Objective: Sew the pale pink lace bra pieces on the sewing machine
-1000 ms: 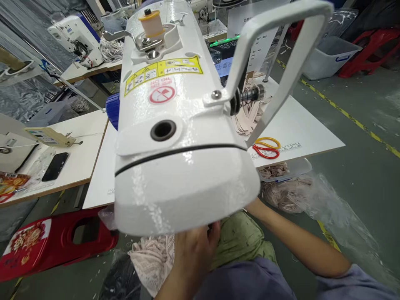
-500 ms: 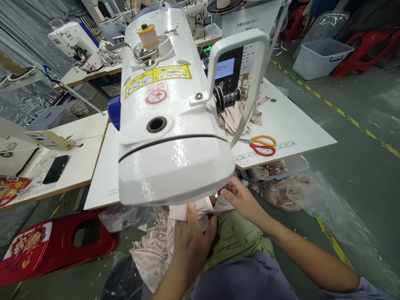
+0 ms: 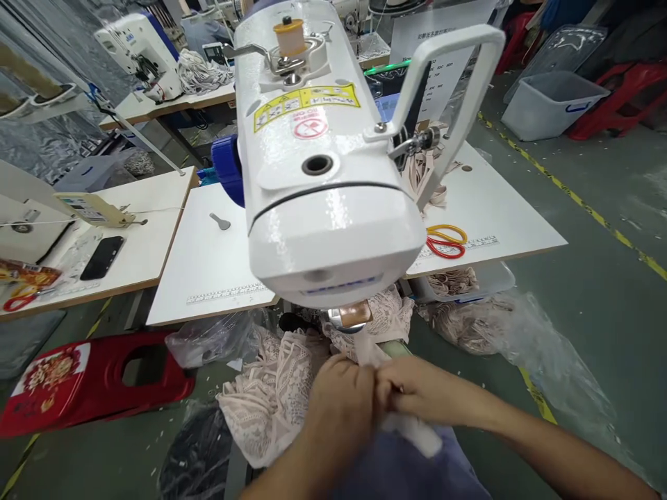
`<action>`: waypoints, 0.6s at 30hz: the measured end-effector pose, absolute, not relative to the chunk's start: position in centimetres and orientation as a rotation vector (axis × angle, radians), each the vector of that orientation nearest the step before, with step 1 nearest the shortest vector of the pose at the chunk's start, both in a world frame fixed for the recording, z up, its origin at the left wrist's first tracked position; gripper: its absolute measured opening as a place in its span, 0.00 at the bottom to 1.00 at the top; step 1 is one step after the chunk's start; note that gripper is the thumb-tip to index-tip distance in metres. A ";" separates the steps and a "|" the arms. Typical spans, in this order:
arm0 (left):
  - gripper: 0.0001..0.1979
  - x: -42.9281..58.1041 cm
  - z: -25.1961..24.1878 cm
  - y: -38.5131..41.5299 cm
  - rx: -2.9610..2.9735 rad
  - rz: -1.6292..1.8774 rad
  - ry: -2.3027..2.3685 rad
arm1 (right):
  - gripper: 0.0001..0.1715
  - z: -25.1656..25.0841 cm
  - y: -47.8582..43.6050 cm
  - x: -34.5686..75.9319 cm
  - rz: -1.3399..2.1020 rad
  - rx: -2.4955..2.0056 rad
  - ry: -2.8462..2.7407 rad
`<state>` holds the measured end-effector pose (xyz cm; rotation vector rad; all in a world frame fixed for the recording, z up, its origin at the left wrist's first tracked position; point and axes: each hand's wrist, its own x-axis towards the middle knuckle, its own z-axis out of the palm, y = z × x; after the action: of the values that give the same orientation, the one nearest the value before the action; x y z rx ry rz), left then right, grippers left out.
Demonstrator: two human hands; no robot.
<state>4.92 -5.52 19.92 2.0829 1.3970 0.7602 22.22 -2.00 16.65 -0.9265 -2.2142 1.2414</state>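
Observation:
A white sewing machine [image 3: 323, 160] fills the middle of the head view, its head end pointing at me. Below it my left hand [image 3: 338, 406] and my right hand [image 3: 417, 396] meet in front of my lap. Both are closed on a small piece of pale lace fabric [image 3: 411, 430]. More pink lace [image 3: 271, 396] hangs in a heap to the left of my hands and under the machine head. A yellow thread bobbin [image 3: 290, 31] stands on top of the machine.
Red and yellow scissors [image 3: 444, 241] lie on the white table [image 3: 500, 208] at the right. A black phone [image 3: 102, 257] lies on the left table. Also here: a red stool [image 3: 88, 382] on the floor at left, a plastic bag of lace [image 3: 484, 326] at right, a grey bin [image 3: 552, 104] at far right.
Both hands have come out from under the machine head and down toward my lap, now pinched together on the lace piece. The view has shifted, so the machine sits further right and higher.

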 end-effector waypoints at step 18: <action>0.21 2.8 18.3 -4.2 0.957 0.819 1.273 | 0.08 15.8 -1.9 20.4 0.440 -1.036 -2.068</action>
<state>2.81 -4.21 18.26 0.9574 1.2731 0.8191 20.41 -1.92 15.82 -1.0361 -2.0682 0.4397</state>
